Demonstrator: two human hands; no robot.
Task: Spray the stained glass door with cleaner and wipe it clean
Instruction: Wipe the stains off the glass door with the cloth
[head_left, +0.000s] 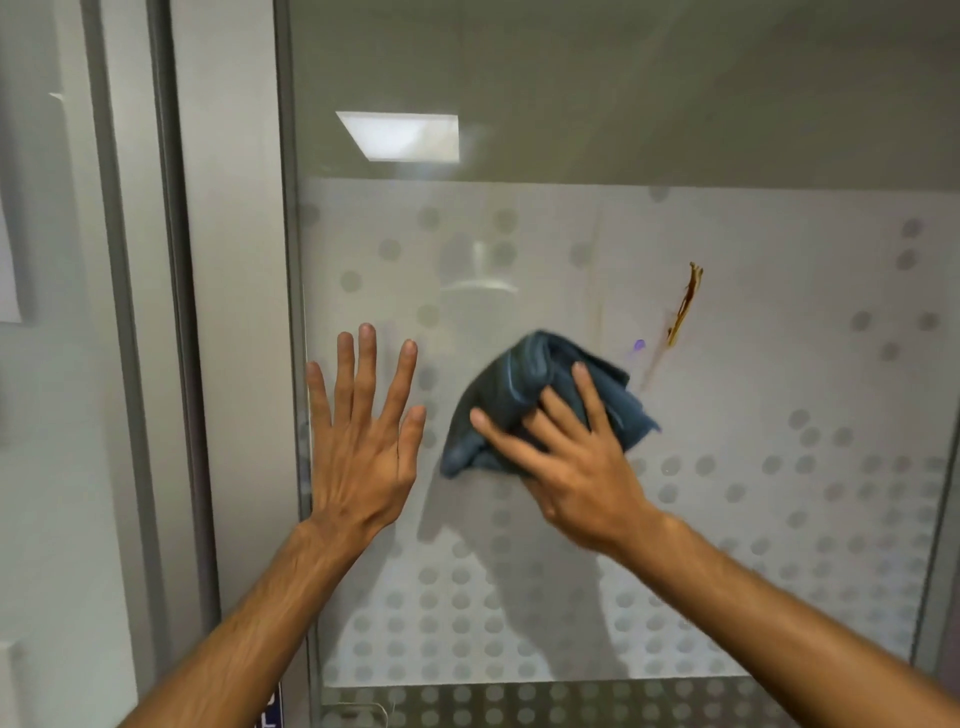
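The glass door (779, 364) fills the view, with a frosted film dotted with grey circles. A thin brown stain (684, 304) runs slantwise on the glass at upper right, with a faint smear trailing below it. My right hand (566, 457) presses a bunched blue-grey cloth (519, 395) against the glass, down and to the left of the stain and not touching it. My left hand (363, 441) lies flat on the glass near the door's left edge, fingers spread, holding nothing. No spray bottle is in view.
A grey metal door frame (176, 312) stands to the left, with a pale wall beyond it. A ceiling light is reflected in the clear upper glass (400, 136). The door's right edge (935, 571) shows at the far right.
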